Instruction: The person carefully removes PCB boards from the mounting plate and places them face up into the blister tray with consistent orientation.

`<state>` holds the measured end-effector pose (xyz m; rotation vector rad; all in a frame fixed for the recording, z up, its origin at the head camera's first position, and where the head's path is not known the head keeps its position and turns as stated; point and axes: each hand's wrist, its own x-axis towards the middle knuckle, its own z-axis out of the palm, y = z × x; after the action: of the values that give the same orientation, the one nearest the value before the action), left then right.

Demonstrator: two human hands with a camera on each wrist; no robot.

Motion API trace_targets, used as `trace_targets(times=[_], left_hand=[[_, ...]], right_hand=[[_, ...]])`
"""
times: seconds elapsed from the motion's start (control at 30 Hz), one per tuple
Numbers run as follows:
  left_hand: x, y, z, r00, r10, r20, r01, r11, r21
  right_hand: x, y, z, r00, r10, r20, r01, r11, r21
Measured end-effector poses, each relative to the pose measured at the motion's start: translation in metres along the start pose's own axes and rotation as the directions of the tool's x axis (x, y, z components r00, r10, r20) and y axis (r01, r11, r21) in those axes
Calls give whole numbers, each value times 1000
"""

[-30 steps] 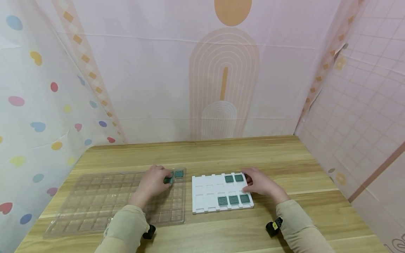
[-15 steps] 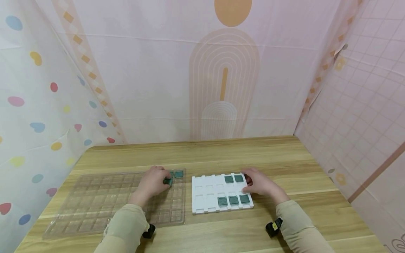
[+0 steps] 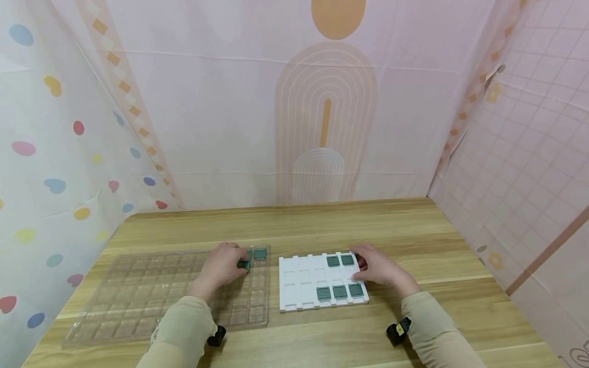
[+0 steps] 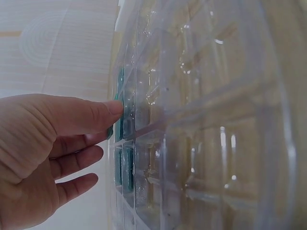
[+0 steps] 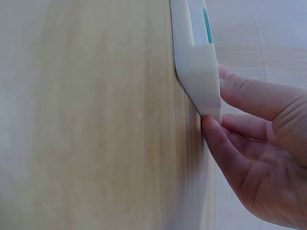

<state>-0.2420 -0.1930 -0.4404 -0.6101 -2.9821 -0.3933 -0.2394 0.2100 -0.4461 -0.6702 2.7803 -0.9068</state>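
Observation:
My left hand (image 3: pixel 223 263) is over the far right part of a clear plastic blister tray (image 3: pixel 268 301). Between thumb and fingers it pinches a small green square circuit board (image 3: pixel 245 265), partly hidden by the fingertips. In the left wrist view, the thumb (image 4: pixel 91 115) lies against the green piece at the tray's pockets. Another green board (image 3: pixel 260 253) sits in the tray's far right corner pocket. My right hand (image 3: pixel 377 266) grips the right edge of a white slotted tray (image 3: pixel 299 294); in the right wrist view, thumb and fingers hold its corner (image 5: pixel 204 86).
Several green boards lie in the white tray, some in the far row and some in the near row (image 3: pixel 340 291). Both trays rest side by side on a wooden table (image 3: pixel 322 337). Patterned cloth (image 3: pixel 230 128) hangs behind and at both sides.
The green board in my left fingers has tilted and shifted slightly, while the left hand stays almost in place. My right hand and the white tray have not visibly moved.

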Motion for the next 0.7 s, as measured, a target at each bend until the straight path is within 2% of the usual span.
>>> trace_targets(times=[0.3,0.7], left_hand=[[0,0,0,1000,-11,24,11,1000,3],[-1,-1,-1,1000,-1,13,1,1000,3]], right_hand=[[1,3,0,1000,-11,0,11,1000,-7],[1,4,1,1000,-16,-2,16,1000,-12]])
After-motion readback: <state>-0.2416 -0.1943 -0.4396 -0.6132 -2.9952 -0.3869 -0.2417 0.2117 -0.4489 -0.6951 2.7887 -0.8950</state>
